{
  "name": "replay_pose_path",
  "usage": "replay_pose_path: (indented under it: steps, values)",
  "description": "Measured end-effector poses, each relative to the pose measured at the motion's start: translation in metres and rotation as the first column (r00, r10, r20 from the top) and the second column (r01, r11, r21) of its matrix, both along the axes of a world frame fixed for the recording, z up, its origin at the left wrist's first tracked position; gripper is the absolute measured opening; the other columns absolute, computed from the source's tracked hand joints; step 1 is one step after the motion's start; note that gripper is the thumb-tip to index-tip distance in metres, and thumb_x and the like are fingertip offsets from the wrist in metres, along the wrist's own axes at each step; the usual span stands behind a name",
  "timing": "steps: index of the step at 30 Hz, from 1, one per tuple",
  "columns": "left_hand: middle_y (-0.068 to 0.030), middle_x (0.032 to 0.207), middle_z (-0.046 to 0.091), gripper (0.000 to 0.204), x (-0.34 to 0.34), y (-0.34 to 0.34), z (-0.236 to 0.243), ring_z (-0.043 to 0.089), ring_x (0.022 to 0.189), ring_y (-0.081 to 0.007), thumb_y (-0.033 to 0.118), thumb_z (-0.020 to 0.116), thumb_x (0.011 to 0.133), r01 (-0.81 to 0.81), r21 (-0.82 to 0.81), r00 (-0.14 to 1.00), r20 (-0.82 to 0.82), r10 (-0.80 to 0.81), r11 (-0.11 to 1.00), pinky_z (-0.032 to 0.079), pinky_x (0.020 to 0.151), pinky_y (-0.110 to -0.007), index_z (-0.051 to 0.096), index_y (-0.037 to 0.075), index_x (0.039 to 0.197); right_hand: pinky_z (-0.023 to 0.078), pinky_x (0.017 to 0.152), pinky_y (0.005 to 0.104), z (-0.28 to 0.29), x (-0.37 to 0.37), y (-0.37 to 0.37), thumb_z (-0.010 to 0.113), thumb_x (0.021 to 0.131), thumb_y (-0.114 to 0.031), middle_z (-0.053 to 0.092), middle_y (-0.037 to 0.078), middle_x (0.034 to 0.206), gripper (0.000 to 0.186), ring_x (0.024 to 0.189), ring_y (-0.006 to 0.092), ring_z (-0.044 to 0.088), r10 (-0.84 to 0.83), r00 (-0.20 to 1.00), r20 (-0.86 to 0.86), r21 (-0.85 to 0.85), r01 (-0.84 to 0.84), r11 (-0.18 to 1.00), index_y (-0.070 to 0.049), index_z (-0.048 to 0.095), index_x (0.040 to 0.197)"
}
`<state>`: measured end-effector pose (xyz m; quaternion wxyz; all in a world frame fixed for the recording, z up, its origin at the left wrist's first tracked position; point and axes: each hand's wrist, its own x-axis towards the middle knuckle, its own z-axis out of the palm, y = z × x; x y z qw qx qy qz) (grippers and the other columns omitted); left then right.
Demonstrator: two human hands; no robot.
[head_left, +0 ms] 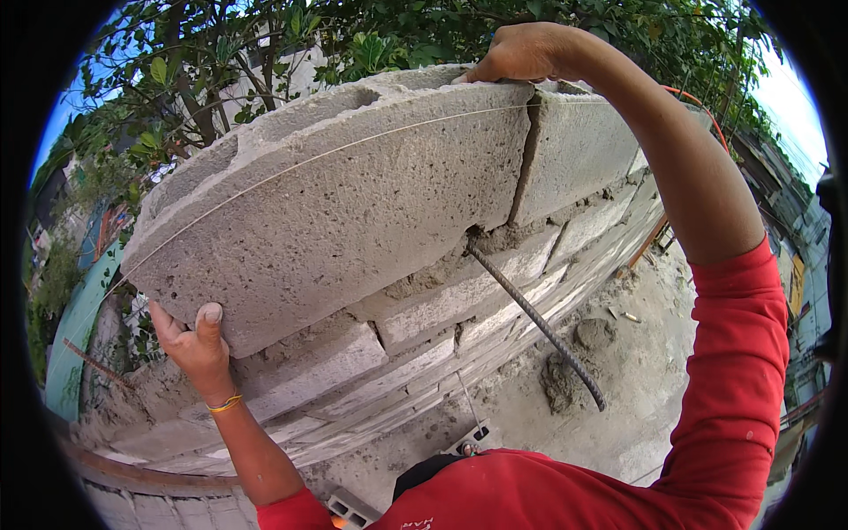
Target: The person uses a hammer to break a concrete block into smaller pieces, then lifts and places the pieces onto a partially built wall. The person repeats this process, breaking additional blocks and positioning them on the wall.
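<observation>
Head camera view: the left hand [196, 346], mostly open with thumb and fingers spread, supports a grey hollow concrete block [336, 208] at its half-past-seven corner, while the right hand [519, 58] curls over and grips the top edge at two o'clock. Atop the wall's mortar [424, 281], the block looks heavy, rigid, rough and chip-prone, best held by bottom corner and top edge; a steel bar [541, 324] juts at four o'clock, a neighbouring block [579, 150] stands at three.
</observation>
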<state>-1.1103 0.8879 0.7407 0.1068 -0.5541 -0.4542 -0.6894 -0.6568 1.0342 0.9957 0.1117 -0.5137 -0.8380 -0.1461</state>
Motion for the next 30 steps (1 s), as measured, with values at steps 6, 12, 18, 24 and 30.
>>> replay_pose_path:
  steps: [6, 12, 18, 24, 30]
  values:
    - [-0.0197, 0.142, 0.053, 0.093, -0.001, 0.003, -0.002, 0.054, 0.127, -0.0263, 0.043, 0.082, 0.089, -0.054, 0.059, 0.999, 0.014, 0.053, 0.997, 0.039, 0.112, -0.037, 0.038, -0.015, 0.147, 0.059, 0.09, 0.0397, -0.012, 0.0, 0.013, 0.062, 0.095, -0.016, 0.077, 0.015, 0.103, 0.03, 0.098, 0.0297, 0.075, 0.195, 0.933, 0.302, 0.004, -0.206, 0.979, -0.01, 0.076, 0.121]
    - [-0.0217, 0.146, 0.05, 0.091, 0.007, 0.001, 0.008, 0.052, 0.13, -0.0248, 0.046, 0.074, 0.095, 0.049, 0.001, 0.998, 0.039, -0.049, 0.999, 0.039, 0.112, -0.036, 0.034, -0.017, 0.148, 0.056, 0.079, 0.0447, -0.003, 0.005, 0.051, 0.061, 0.088, -0.024, 0.075, 0.016, 0.095, 0.03, 0.089, 0.0367, 0.072, 0.191, 0.843, 0.503, 0.046, -0.247, 0.968, -0.018, 0.078, 0.112]
    - [-0.0194, 0.138, 0.055, 0.086, 0.006, -0.001, 0.011, 0.054, 0.122, -0.0214, 0.048, 0.069, 0.098, -0.015, 0.036, 0.999, -0.047, 0.017, 0.999, 0.043, 0.106, -0.033, 0.037, -0.016, 0.146, 0.057, 0.08, 0.0451, 0.008, 0.002, 0.029, 0.062, 0.09, -0.025, 0.075, 0.017, 0.094, 0.029, 0.088, 0.0361, 0.072, 0.196, 0.853, 0.483, 0.065, -0.258, 0.964, -0.016, 0.078, 0.112]
    - [-0.0189, 0.139, 0.055, 0.089, -0.005, 0.001, 0.007, 0.055, 0.122, -0.0229, 0.054, 0.065, 0.098, -0.03, 0.013, 0.997, 0.069, 0.029, 0.999, 0.041, 0.109, -0.034, 0.037, -0.014, 0.148, 0.056, 0.075, 0.0456, 0.01, 0.002, 0.006, 0.064, 0.087, -0.027, 0.075, 0.018, 0.089, 0.03, 0.084, 0.0363, 0.073, 0.148, 0.916, 0.372, 0.032, -0.172, 0.985, -0.012, 0.078, 0.109]
    - [-0.0204, 0.141, 0.053, 0.095, 0.001, 0.003, 0.007, 0.053, 0.127, -0.0256, 0.054, 0.073, 0.092, -0.057, -0.007, 0.998, 0.033, 0.057, 0.998, 0.038, 0.112, -0.035, 0.036, -0.013, 0.148, 0.056, 0.075, 0.0462, -0.008, 0.012, 0.041, 0.063, 0.088, -0.025, 0.074, 0.019, 0.088, 0.028, 0.083, 0.0363, 0.072, 0.273, 0.837, 0.474, 0.082, -0.35, 0.933, -0.011, 0.078, 0.106]
